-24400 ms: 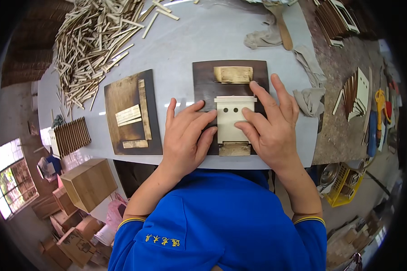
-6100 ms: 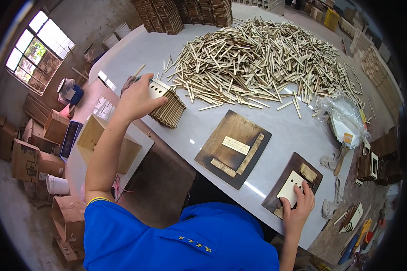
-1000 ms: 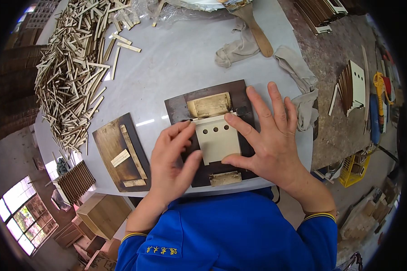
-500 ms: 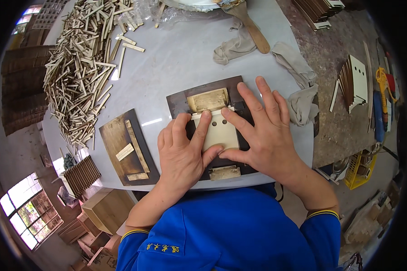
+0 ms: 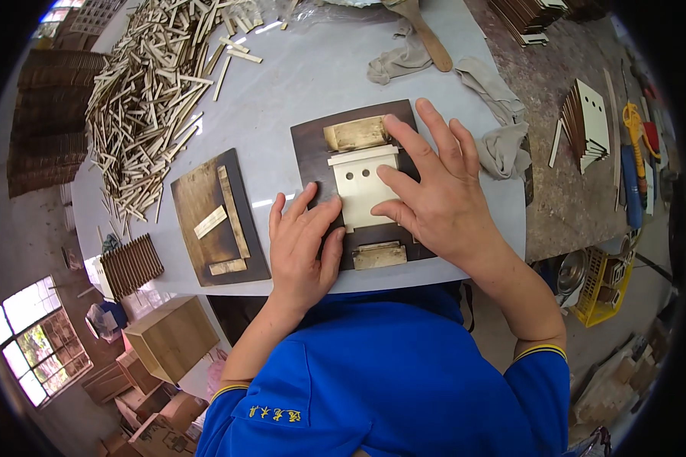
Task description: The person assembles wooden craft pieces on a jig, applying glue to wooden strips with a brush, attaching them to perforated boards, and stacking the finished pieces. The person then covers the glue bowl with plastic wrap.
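The pale plate [image 5: 362, 199] lies on the dark board [image 5: 311, 152], at the near side of the bench [image 5: 305, 76], with a strip [image 5: 363, 154] along its far edge. The left hand [image 5: 303, 247] is loosely curled beside the plate's left edge; the right hand [image 5: 443, 194] is spread, not gripping, over the right side. I think both should press evenly, keeping the strip straight. Right fingers may hide more holes [image 5: 349, 176]; the strip's joint is hard to see.
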Action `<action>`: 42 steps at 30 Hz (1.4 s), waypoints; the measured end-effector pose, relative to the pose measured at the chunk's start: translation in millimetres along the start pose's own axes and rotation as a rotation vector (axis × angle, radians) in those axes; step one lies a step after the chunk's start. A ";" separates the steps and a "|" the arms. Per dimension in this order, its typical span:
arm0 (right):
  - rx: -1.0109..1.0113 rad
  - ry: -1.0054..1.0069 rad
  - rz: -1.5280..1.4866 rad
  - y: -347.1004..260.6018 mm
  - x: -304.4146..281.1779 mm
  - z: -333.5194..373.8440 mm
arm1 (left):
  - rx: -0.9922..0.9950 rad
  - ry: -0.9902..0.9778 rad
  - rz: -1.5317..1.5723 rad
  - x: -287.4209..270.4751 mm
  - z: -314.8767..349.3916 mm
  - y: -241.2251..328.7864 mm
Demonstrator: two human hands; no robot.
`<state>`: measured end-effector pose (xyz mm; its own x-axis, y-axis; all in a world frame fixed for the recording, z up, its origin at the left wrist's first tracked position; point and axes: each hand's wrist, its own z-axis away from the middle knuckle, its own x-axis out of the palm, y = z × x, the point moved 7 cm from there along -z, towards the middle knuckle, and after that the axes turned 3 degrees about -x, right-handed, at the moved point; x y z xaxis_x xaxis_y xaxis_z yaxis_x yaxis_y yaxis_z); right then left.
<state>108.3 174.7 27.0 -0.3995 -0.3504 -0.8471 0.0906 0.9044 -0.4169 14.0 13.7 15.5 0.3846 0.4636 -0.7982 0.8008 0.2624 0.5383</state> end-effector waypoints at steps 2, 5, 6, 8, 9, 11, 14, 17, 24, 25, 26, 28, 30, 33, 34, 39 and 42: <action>-0.053 -0.005 0.028 -6.4 -0.8 -3.7 | 0.036 0.014 0.013 -0.9 2.3 -0.8; -0.070 -0.017 0.031 -14.5 0.0 -4.7 | 0.020 0.028 0.043 -3.5 7.0 -4.1; -0.076 -0.014 0.030 -17.5 0.2 -5.6 | 0.018 0.031 0.051 -6.4 7.6 -6.2; -0.077 -0.010 0.042 -22.2 -0.5 -8.4 | -0.003 0.071 0.026 -18.2 9.9 -14.5; -0.068 -0.008 0.055 -24.1 -1.3 -5.9 | -0.091 0.152 0.046 -28.5 13.5 -24.6; -0.102 -0.007 0.035 -29.6 -5.4 -1.9 | -0.264 0.325 0.087 -51.1 26.7 -43.4; -0.120 -0.015 -0.010 -46.2 0.0 -3.8 | -0.531 0.441 -0.055 -92.1 54.2 -81.4; -0.108 -0.025 -0.124 -62.5 7.4 -8.8 | -0.712 0.482 -0.070 -122.3 86.9 -114.8; -0.199 -0.302 -0.411 -140.0 82.8 -50.1 | -0.916 0.259 0.033 -131.4 90.3 -137.7; -0.198 -0.308 -0.403 -145.4 90.5 -53.5 | -0.903 0.259 0.051 -130.3 88.8 -139.3; -0.200 -0.330 -0.411 -150.2 98.8 -55.3 | -0.890 0.257 0.069 -129.1 87.3 -140.8; -0.200 -0.359 -0.412 -156.8 110.2 -58.2 | -0.878 0.255 0.097 -129.1 86.3 -143.6; -0.213 -0.362 -0.419 -162.4 117.1 -60.6 | -0.895 0.268 0.190 -129.8 87.3 -146.5; -0.225 -0.370 -0.423 -165.4 121.0 -61.9 | -0.913 0.280 0.288 -126.9 89.1 -151.2; -0.216 -0.375 -0.441 -165.5 121.2 -62.2 | -0.888 0.284 0.278 -126.8 88.3 -151.5; -0.166 -0.383 -0.531 -162.8 122.0 -61.1 | -0.789 0.317 0.273 -124.0 87.2 -151.4; -0.101 -0.371 -0.642 -157.4 123.4 -58.6 | -0.730 0.384 0.356 -122.5 90.4 -152.5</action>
<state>-8.7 3.4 7.4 -0.0106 -0.8598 -0.5105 -0.1478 0.5063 -0.8496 -113.8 -159.6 6.7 0.2696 0.8367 -0.4766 0.1219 0.4613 0.8788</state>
